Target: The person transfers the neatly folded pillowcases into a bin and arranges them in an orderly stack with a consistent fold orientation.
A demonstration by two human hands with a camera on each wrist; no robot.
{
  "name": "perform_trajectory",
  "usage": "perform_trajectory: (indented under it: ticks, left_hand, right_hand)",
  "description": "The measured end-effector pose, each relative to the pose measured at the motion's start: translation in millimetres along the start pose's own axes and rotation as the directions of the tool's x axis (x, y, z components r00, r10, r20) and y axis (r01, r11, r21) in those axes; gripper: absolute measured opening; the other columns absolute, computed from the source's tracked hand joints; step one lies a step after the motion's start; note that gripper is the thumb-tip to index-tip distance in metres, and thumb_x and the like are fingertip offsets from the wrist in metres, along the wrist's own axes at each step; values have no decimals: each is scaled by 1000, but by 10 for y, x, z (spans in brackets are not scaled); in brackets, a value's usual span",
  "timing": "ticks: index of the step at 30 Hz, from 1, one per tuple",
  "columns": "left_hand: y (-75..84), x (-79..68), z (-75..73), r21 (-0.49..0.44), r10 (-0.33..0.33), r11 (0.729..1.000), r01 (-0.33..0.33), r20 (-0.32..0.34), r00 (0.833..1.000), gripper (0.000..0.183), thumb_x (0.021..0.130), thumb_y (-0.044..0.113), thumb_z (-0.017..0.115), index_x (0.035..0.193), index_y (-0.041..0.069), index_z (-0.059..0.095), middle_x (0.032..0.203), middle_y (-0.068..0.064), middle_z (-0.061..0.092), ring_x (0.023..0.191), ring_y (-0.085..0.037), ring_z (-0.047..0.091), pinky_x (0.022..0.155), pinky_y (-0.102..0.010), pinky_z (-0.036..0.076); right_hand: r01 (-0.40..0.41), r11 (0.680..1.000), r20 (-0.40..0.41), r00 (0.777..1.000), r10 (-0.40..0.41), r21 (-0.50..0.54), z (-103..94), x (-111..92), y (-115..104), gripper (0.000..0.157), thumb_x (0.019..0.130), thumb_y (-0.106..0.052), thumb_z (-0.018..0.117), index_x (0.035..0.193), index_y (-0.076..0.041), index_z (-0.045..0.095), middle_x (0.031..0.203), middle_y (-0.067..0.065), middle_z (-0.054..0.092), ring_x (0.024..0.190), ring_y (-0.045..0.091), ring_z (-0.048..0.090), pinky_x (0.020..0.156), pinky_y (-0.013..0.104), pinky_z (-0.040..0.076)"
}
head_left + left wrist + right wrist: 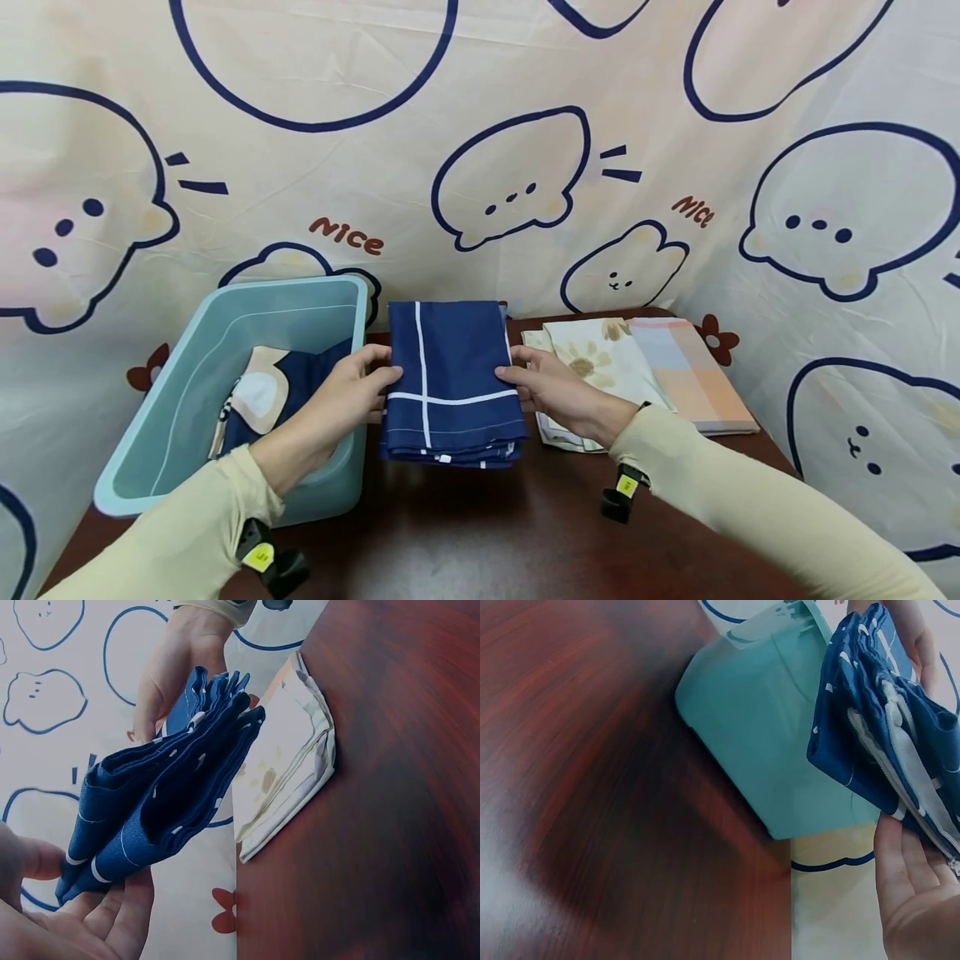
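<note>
Both hands hold up a folded navy cloth (457, 358) with white crossing lines, raised above the table in the head view. My left hand (345, 387) pinches its left edge, thumb on the front face and fingers behind. On the opposite edge, my right hand (562, 390) grips it in the same way. Stacked layers of the cloth (165, 780) show along its lower end in the left wrist view. A pale zipper (889, 750) runs along its folds in the right wrist view.
To the left stands a blue-green plastic bin (348, 483) holding navy and beige fabric (262, 392). On the right lie a folded white floral cloth (600, 358) and a folded plaid cloth (690, 367). A printed curtain (495, 75) hangs behind the dark wooden table (465, 542).
</note>
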State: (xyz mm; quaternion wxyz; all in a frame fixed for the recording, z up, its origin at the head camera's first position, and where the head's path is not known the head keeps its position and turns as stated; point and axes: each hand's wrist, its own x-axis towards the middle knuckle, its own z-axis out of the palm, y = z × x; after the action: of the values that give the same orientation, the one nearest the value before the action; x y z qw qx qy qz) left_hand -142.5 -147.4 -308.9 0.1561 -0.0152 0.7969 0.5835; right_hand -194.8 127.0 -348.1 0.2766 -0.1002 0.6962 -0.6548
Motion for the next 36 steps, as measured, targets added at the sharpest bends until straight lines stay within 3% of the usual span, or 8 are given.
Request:
perform_trajectory:
  ticks: [7,13,21,36]
  left_hand:
    - [-7,-10,-63,27,-19,999,19,-3,1000,50,109,28,41,151,2,31,137,-25,59,99,-22,73,84,-36,60]
    - [-3,-17,-135,30,-13,999,13,-12,1000,51,109,27,41,152,2,32,138,-25,58,99,-19,73,83,-34,60]
    - [-35,-35,-239,69,-32,997,33,-17,999,54,109,29,41,155,3,28,144,-25,55,111,-22,71,93,-36,59]
    - [-142,2,-546,67,-14,998,15,-14,1000,55,110,31,38,155,1,28,142,-24,56,98,-7,70,82,-24,58]
  right_hand:
    - [4,999,-7,1000,-4,34,73,36,-14,31,106,-18,50,133,-4,47,112,3,73,92,12,74,89,34,59]
    - [-4,999,-18,1000,4,50,109,74,-22,31,106,-20,51,133,-5,48,117,6,72,95,13,74,92,36,58]
    - [-17,998,-28,999,19,63,221,139,-39,34,106,-20,52,136,-5,48,126,13,70,95,13,73,92,35,58]
    - [7,996,-2,1000,-7,86,420,318,-91,30,105,-20,52,131,-6,52,123,12,70,94,13,72,92,36,57]
